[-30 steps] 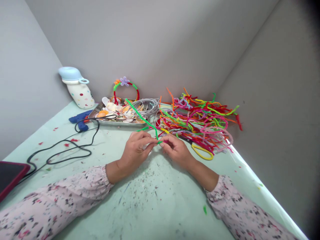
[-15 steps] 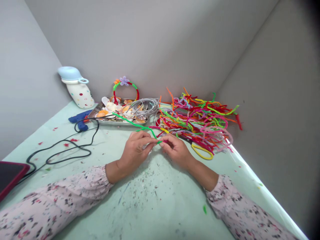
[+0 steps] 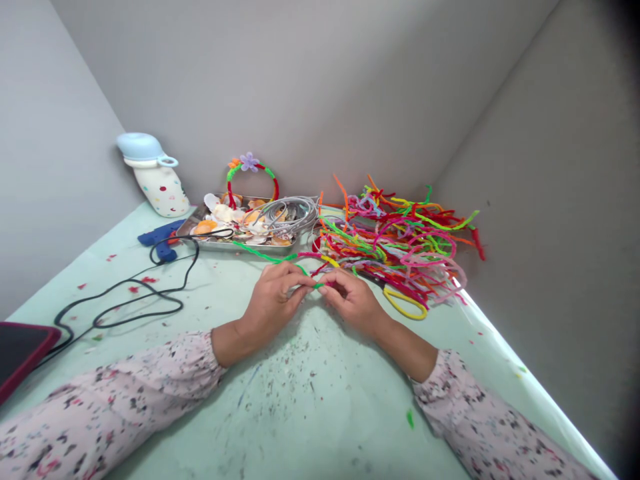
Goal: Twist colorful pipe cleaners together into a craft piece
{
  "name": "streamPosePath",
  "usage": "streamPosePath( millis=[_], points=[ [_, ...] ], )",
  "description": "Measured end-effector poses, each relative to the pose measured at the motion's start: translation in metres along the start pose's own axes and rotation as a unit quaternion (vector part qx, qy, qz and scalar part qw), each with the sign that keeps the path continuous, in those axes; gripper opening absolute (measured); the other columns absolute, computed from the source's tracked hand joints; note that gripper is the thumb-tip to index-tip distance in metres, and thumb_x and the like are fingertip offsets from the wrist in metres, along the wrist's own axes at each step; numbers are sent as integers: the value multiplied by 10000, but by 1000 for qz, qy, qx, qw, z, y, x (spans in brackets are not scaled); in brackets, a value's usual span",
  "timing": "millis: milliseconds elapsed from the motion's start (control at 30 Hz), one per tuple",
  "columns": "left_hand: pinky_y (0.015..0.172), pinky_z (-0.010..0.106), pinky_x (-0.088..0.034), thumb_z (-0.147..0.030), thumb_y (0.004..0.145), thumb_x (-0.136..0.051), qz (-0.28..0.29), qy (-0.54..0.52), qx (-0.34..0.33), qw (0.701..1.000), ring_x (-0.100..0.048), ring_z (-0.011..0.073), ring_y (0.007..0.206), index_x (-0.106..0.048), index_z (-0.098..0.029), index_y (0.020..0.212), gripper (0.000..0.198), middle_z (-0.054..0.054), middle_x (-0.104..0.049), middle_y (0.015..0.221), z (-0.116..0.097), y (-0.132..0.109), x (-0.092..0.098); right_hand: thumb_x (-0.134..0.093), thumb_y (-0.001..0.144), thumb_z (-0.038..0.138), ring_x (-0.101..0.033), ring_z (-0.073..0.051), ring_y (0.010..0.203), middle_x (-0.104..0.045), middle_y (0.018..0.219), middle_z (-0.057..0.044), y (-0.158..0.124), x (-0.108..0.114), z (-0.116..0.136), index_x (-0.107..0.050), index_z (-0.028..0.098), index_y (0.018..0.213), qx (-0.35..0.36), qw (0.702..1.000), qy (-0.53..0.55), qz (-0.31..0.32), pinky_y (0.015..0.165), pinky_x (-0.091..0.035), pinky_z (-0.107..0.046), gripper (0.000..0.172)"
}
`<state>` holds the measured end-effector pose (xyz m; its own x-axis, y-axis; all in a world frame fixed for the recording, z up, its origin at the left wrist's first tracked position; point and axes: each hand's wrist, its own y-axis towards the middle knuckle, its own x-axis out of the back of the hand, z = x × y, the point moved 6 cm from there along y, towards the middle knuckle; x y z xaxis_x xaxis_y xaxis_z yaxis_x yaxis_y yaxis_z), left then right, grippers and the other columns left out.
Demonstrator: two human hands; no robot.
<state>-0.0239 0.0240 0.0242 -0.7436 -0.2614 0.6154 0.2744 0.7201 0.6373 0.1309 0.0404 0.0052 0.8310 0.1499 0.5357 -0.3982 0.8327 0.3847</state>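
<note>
A fuzzy green pipe cleaner (image 3: 260,254) runs from the tray's front edge toward my fingers. My left hand (image 3: 275,300) pinches it between thumb and fingertips. Close beside it, my right hand (image 3: 353,300) is closed with its thumb and forefinger on the green piece's near end. Red and yellow fuzzy lengths (image 3: 327,261) pass just behind the hands; whether they join the green one I cannot tell. Part of the green pipe cleaner is hidden behind my left fingers.
A heap of coloured pipe cleaners (image 3: 390,247) lies behind my right hand, with yellow-handled scissors (image 3: 406,305) at its edge. A metal tray (image 3: 225,246) holds shells and coiled wire. Leftward are a blue glue gun (image 3: 163,239), its black cord, a bottle (image 3: 160,190) and a red-edged tablet (image 3: 25,357).
The green pipe cleaner's free end has dropped lower and nearer the table, and its stretch above my left fingers has sunk behind them. Both hands stay almost in place.
</note>
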Motion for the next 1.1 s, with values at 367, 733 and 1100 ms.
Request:
streamPosePath(
  millis=[367,733,1100],
  points=[
    [825,342,-422,-204,815,-674,0,2,-5,1000,-598,183,871,-647,-207,883,74,14,-675,866,-6,3,4,-545,903,274,-554,-133,683,-606,807,-11,0,1,2,-617,202,935,-8,1000,7,0,636,-434,-259,107],
    [804,335,-422,-196,824,-661,-8,17,-25,999,-600,180,864,-670,-210,886,63,20,-665,861,-7,2,4,-549,892,255,-569,-138,706,-635,843,-25,1,2,5,-628,194,921,-6,1000,2,-3,647,-439,-260,104],
    [810,339,-418,-183,846,-627,-2,22,-30,999,-594,175,861,-668,-216,909,82,28,-663,876,-9,1,5,-547,894,259,-566,-139,697,-631,822,-18,1,1,4,-628,202,922,-8,1000,1,-1,642,-440,-262,103]
  ],
)
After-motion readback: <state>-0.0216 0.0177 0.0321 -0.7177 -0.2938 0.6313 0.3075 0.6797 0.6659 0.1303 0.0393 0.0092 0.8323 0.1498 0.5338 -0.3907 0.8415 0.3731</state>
